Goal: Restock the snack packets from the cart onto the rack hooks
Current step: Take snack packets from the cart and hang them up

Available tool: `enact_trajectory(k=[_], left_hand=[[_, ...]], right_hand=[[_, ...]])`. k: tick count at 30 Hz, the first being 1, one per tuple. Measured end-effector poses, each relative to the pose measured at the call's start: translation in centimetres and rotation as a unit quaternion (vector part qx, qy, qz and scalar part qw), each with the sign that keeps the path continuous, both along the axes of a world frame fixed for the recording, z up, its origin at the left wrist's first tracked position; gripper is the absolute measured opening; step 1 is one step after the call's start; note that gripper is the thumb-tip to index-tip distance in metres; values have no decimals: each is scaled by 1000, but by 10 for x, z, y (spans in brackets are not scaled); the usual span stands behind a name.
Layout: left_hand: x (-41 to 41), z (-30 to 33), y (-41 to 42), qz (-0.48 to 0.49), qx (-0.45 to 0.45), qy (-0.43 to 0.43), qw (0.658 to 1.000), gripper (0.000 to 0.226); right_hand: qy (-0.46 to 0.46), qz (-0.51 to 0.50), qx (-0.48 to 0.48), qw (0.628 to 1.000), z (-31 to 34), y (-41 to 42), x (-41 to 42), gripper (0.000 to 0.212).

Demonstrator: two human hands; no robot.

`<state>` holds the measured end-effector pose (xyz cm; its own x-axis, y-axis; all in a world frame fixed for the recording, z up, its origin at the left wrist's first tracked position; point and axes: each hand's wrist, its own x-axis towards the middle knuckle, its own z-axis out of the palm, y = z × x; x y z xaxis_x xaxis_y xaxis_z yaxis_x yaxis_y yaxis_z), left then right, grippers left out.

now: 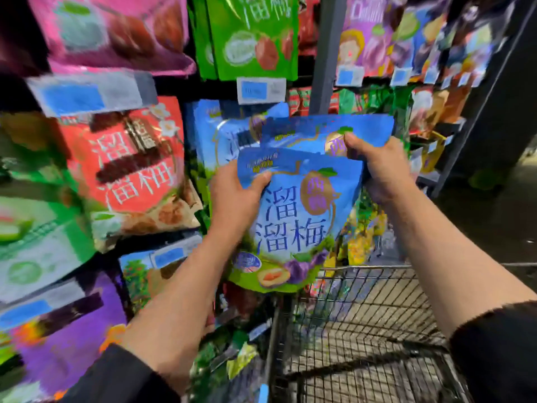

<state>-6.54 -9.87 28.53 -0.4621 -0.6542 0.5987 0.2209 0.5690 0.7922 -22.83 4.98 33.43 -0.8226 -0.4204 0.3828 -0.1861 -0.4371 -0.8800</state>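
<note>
The left hand (232,199) is gripping the front blue plum packet (293,225) while the right hand (377,167) is pinching a second blue packet (313,132) behind it, above the wire cart (363,315), before the rack (328,53).

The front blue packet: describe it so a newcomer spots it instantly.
Above the wire cart, both hands hold blue packets before the rack. The front blue packet is gripped by the left hand; unlike the packet behind, its whole face shows, down to the plum picture.

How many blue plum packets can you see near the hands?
3: front blue packet in the left hand, second blue packet in the right hand, third blue packet hanging behind. More may hide.
</note>
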Motion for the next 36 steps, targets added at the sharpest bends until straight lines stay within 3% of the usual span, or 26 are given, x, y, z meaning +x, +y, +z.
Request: enact_trajectory(k=[3,6,9,13,16,19,32,36], left_hand=[[20,26,-18,49,-27,34,998,30],[36,38,-26,83,-48,32,995,17],[45,33,-36,81,-35,26,996,21],[49,24,-51,98,-37,2,995,20],[45,22,-57,92,-20,-11,996,18],[40,24,-58,90,11,-29,995,19],[37,15,-64,93,71,-45,992,22],[39,19,-62,79,91,-30,992,19]], right_hand=[[-4,-11,-22,1000,23,-34,-2,17],[-33,-4,-22,999,26,-69,-9,17],[-68,8,-1,998,20,-97,-8,26],[-115,4,26,993,9,-129,-16,18],[-147,0,17,989,7,-148,-27,29],[-171,27,24,985,12,-155,-27,23],[-126,82,23,988,5,-151,-37,14],[-134,41,21,990,13,-156,-42,24]])
